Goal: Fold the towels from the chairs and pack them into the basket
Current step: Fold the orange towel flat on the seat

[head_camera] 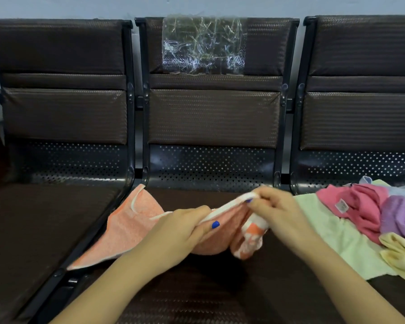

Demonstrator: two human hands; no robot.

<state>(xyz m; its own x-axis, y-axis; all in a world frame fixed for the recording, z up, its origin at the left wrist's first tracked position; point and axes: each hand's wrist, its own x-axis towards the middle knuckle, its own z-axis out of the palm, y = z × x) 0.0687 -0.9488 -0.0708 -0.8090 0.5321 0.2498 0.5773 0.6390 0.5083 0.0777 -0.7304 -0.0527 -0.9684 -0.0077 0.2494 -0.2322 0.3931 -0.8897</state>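
- While our left hand curls round the white hem of the orange towel, its thumb presses the cloth against the fingers from the front.
- Our right hand pinches the same hem further along, thumb and fingertips closed tight on it, so the edge runs taut between both hands.
- The orange towel hangs from this grip over the middle seat of the bench; its left part lies spread across the gap toward the left seat, and a bunched end droops under the right hand.
- On the right seat a pale green towel lies flat, with a pink towel, a purple towel and a yellow towel heaped on it.
- A crinkled clear plastic sheet clings to the middle backrest.
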